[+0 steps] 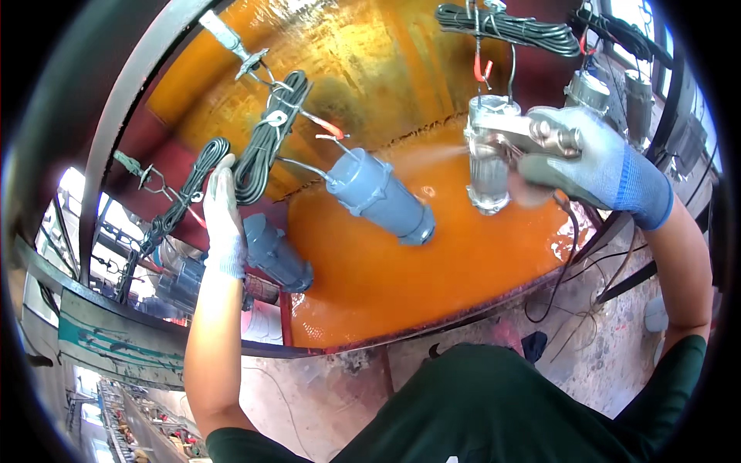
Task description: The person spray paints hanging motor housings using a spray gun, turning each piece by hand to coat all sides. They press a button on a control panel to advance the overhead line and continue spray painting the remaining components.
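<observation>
My right hand [590, 158], in a grey and blue glove, grips a metal spray gun [532, 133] that blows a pale mist leftward. The gun is level with a bare metal pump body [488, 158] hanging from a hook. To its left a grey painted pump body [382, 197] hangs tilted on a wire. My left hand [222, 220], in a white glove, is raised flat with fingers together next to a coiled black cable [266, 139] and touches another grey pump body [274, 251].
An orange-stained spray booth wall [363, 69] and floor [432, 270] lie behind the hanging parts. More metal pump bodies [590, 92] and a cable bundle [509, 27] hang at the upper right. A dark curved frame [116, 108] runs on the left.
</observation>
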### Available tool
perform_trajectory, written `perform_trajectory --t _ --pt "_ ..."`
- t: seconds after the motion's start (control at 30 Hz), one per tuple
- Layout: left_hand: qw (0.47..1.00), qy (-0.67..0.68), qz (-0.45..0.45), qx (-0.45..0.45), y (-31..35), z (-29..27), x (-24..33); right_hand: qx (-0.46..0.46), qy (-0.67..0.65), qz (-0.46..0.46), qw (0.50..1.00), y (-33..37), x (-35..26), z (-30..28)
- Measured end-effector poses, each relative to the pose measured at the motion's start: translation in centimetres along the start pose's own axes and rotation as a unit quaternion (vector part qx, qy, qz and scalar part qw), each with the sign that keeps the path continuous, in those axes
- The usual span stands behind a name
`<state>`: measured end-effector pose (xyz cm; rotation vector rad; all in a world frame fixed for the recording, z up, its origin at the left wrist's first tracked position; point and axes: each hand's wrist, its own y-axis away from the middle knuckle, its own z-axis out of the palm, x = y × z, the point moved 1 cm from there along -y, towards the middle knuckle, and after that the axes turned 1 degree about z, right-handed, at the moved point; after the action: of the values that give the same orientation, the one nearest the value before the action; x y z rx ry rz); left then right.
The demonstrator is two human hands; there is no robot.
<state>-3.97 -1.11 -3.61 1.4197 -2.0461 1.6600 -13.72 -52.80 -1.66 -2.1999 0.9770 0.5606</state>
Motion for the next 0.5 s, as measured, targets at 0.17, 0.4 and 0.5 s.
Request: perform_trajectory --t 0.17,0.4,0.5 --pt "0.977 -0.171 0.126 -0.011 -0.3 -1.1 -0.5 -0.127 -0.027 0.117 0.985 -1.6 -5.5 0.3" --pt "0.973 -0.161 0.162 0.016 0.5 -1.3 -0.8 -0.072 0.117 -0.053 0.989 -4.8 -8.1 2.9" --pt "0.962 -0.189 0.194 0.008 1.1 -1.3 -0.4 -0.061 0.26 -0.176 0.947 -4.8 -8.3 4.4"
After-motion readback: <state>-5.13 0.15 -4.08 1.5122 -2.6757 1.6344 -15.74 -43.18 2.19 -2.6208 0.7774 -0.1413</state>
